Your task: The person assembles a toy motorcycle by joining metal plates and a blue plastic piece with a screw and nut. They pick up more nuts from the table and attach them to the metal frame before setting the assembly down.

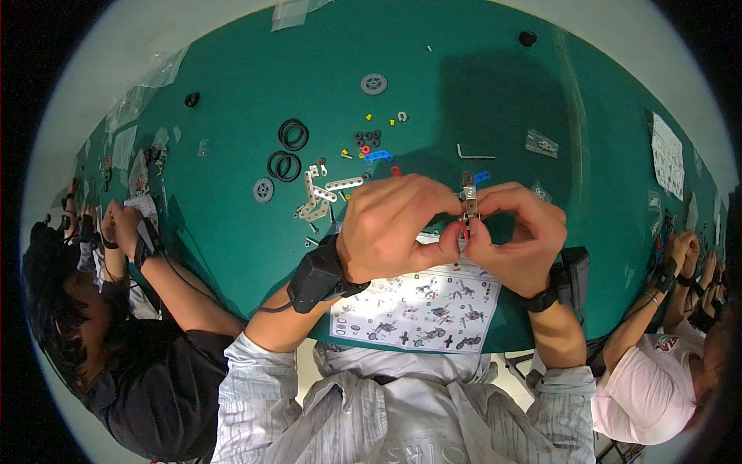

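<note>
Where the left hand [394, 228] and right hand [516, 236] meet, I log one small metal assembly [468, 203], pinched by both, long axis crosswise to the grips.

The small piece [468, 203] in the middle is shining like grey metal, with a bit of red plastic. The strips [344, 184] left of it are shining like metal too. The black rings [293, 134] are looking dull, like rubber. The sheet [417, 305] below is looking like smooth white paper. The table [232, 232] is looking matt green.
</note>
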### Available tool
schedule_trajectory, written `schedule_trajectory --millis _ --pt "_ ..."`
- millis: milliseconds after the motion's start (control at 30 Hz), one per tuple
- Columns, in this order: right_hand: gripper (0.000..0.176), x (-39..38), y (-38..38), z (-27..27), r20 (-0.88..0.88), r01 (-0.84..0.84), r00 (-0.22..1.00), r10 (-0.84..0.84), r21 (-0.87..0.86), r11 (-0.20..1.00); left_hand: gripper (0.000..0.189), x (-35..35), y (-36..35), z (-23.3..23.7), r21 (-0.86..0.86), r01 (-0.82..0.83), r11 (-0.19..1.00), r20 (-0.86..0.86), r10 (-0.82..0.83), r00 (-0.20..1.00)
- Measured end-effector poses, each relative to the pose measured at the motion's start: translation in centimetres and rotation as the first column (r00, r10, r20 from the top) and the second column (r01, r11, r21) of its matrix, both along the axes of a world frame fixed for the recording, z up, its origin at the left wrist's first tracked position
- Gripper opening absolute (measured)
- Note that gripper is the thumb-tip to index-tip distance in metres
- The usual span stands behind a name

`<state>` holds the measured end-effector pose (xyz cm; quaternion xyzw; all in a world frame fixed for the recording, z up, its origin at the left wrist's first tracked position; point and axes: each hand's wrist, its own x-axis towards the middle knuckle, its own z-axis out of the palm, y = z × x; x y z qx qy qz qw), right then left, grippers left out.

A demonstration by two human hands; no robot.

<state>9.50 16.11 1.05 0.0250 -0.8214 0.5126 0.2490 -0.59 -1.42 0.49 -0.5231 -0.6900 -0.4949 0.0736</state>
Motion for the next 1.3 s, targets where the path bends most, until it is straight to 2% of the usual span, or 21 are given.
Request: schedule_trajectory --millis 33,133,500,733,833,1300 --pt "0.021 0.01 -0.04 0.01 -0.011 0.015 1.000 -0.015 -0.003 1.000 0.024 0.01 -0.08 0.22 -0.040 -0.014 0.999 -0.001 0.014 1.000" --pt "0.022 0.08 0.08 0.23 -0.029 0.022 0.999 -0.022 0.006 1.000 0.025 0.00 0.39 0.10 0.047 -0.007 0.999 0.021 0.006 1.000" --pt "0.022 0.05 0.18 0.53 -0.050 0.008 0.999 -0.007 0.011 1.000 0.026 0.45 0.60 -0.15 0.050 0.011 0.999 0.195 -0.020 0.981" --pt "0.022 -0.06 0.14 0.42 -0.072 0.015 0.997 -0.013 0.025 1.000 0.028 0.12 0.60 -0.10 0.073 0.055 0.996 0.163 -0.067 0.984" --pt "0.023 -0.08 0.15 0.39 -0.081 0.013 0.997 -0.011 0.025 1.000 0.028 0.29 0.65 0.25 0.079 0.031 0.996 0.227 -0.048 0.973" --pt "0.024 0.06 0.26 0.57 -0.061 0.002 0.998 0.000 0.036 0.999 0.029 0.22 0.56 -0.14 0.069 0.058 0.996 0.222 -0.072 0.972"
